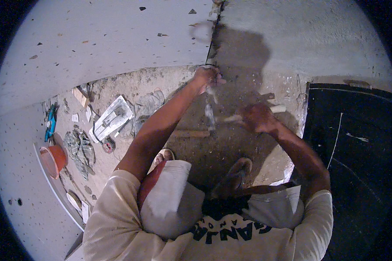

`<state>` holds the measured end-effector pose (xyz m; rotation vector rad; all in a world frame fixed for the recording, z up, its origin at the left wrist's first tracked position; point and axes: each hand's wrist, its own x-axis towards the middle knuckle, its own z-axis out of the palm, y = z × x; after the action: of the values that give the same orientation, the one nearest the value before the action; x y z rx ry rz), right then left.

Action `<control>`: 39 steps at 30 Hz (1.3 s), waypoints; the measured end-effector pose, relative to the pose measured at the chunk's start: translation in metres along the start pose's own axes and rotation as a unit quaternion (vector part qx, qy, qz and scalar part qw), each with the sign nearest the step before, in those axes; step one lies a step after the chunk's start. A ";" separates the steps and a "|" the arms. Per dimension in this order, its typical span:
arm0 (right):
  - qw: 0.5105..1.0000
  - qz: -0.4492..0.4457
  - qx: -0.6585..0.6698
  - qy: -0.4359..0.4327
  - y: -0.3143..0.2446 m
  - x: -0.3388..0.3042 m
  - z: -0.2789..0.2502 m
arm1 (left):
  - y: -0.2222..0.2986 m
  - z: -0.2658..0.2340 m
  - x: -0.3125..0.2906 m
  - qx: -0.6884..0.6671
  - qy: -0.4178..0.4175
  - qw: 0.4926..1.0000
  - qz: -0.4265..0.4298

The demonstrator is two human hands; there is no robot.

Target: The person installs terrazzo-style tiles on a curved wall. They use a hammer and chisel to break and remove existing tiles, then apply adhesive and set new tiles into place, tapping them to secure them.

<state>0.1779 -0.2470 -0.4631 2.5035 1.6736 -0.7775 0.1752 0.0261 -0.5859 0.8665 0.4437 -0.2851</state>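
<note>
My right hand is wrapped round the pale wooden handle of a hammer; the handle sticks out on both sides of the fist. The hammer's metal head, smeared by motion, lies left of that hand, just below my left hand. Up at the foot of the wall corner, my left hand is closed. Something pale and blurred shows beneath its fingers, but I cannot make out what it is. A speckled light wall panel ends in a dark, ragged edge right above my left hand.
On the dusty floor at left lie a white metal-like plate, crumpled cloth, a tape-like roll, a blue tool and an orange bowl. A wooden piece lies between my feet and hands. A black panel stands at right.
</note>
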 end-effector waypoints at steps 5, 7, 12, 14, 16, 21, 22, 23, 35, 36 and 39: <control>0.991 0.050 -0.078 -0.096 -0.015 0.014 -0.045 | -0.006 -0.007 0.006 0.027 0.026 0.999 0.009; 0.993 0.105 -0.049 -0.034 0.000 0.018 -0.035 | -0.013 -0.006 0.010 0.019 0.031 0.999 0.003; 0.996 0.058 -0.040 -0.056 -0.001 0.008 -0.004 | -0.006 0.007 0.002 0.056 0.060 0.997 -0.008; 0.997 0.028 -0.037 -0.058 -0.005 0.004 -0.004 | -0.005 0.004 0.008 0.026 0.056 0.998 0.011; 0.998 0.066 0.004 -0.015 -0.002 0.007 -0.011 | -0.010 0.000 0.012 0.061 0.074 0.995 0.019; 0.974 0.189 0.080 0.096 0.021 0.026 -0.050 | -0.009 0.006 0.014 0.117 0.095 0.988 0.017; 0.984 0.163 0.049 0.054 0.014 0.022 -0.049 | -0.006 0.006 0.010 0.089 0.087 0.992 0.019; 0.991 0.134 0.011 0.008 0.008 0.017 -0.050 | -0.004 0.006 0.006 0.055 0.079 0.995 0.024; 0.996 0.085 -0.021 0.015 0.010 0.010 -0.021 | -0.003 0.011 0.004 0.043 0.096 0.994 0.018; 0.998 0.049 -0.026 0.001 0.005 0.005 -0.019 | -0.004 0.012 0.003 0.030 0.100 0.994 0.022; 0.999 -0.008 -0.026 -0.029 -0.004 0.005 -0.016 | -0.002 0.010 0.005 0.047 0.079 0.996 0.014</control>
<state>0.1819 -0.2366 -0.4506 2.4114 1.6742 -0.7893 0.1813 0.0171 -0.5842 0.9909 0.5683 -0.2132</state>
